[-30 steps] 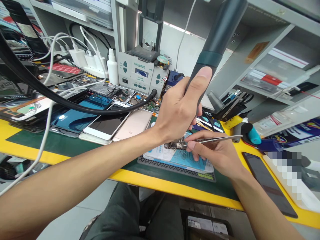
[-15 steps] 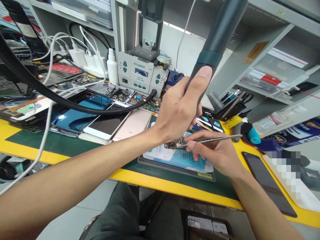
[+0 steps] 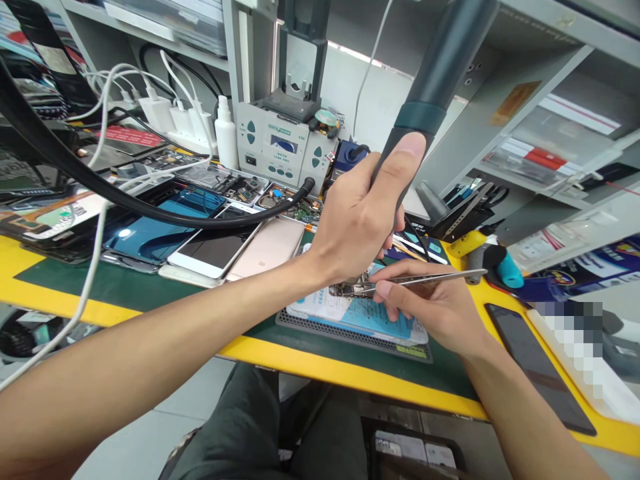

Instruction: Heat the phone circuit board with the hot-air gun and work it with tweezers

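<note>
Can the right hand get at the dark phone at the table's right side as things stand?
Probably not to grasp: the right hand is holding tweezers. The way looks free, though; the dark phone lies beside the right forearm, nothing visible on top.

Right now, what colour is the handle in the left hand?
The handle is dark grey with a dark green collar, best seen in the head view.

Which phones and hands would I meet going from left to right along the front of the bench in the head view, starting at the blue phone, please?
Blue phone, white phone with a dark screen, gold phone, left hand gripping a dark handle, right hand holding tweezers, black phone.
</note>
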Motion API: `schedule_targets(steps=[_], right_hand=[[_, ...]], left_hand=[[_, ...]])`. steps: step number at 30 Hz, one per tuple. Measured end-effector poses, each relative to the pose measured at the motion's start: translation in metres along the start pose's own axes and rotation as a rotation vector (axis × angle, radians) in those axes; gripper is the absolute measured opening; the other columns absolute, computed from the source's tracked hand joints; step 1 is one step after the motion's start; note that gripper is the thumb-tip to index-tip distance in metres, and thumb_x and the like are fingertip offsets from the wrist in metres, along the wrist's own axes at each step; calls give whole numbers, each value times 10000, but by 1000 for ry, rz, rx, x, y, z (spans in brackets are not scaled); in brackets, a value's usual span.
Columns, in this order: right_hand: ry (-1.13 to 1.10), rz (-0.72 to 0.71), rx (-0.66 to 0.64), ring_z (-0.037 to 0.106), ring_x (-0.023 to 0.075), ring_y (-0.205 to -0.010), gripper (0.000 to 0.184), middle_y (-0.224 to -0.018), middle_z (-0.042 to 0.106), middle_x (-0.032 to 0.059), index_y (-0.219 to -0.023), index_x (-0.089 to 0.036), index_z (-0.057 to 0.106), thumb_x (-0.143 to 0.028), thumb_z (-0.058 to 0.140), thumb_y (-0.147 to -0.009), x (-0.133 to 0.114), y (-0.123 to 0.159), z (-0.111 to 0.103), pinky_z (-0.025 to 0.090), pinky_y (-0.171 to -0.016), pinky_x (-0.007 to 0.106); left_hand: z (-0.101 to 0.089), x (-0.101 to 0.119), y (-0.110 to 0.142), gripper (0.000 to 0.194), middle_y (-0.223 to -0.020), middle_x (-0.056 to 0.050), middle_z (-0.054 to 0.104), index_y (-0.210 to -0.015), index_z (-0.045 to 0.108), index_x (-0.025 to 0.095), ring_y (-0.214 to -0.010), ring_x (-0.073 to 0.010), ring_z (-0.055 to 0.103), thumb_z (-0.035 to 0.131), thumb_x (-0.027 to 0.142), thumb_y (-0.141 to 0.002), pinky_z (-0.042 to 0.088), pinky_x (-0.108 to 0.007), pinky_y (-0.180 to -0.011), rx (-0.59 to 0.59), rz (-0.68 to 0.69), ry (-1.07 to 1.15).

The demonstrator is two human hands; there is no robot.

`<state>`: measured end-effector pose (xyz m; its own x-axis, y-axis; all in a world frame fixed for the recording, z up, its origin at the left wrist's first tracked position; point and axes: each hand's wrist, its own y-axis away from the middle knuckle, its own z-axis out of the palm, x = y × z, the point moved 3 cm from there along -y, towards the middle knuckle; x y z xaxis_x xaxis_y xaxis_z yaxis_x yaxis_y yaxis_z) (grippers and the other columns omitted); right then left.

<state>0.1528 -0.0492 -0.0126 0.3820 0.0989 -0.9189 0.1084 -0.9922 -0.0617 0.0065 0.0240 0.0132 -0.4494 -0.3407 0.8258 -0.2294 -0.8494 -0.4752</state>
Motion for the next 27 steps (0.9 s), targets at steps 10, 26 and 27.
schedule_targets(steps=[10,26,27], right_hand=[[0,-20,0,610,129,-493,179,-667,697,16,-891,-192,813,-368,848,-888,0,-1,1,436,-440,237],[-5,-27,4,615,131,-493,158,-667,694,11,-886,-201,811,-354,849,-888,1,0,1,446,-436,238],[-3,-25,4,615,131,-493,155,-657,689,8,-886,-200,811,-351,848,-889,1,0,1,446,-436,236]], left_hand=[[-1,0,0,524,-636,-13,583,-773,561,227,-479,-134,561,494,685,-1018,470,-273,-430,-4,-39,4],[3,1,1,618,-603,-8,570,-744,538,220,-459,-116,533,478,793,-966,443,-287,-488,13,-50,2],[2,0,1,615,-608,-11,576,-745,539,220,-460,-119,537,488,792,-962,446,-292,-492,12,-48,6]])
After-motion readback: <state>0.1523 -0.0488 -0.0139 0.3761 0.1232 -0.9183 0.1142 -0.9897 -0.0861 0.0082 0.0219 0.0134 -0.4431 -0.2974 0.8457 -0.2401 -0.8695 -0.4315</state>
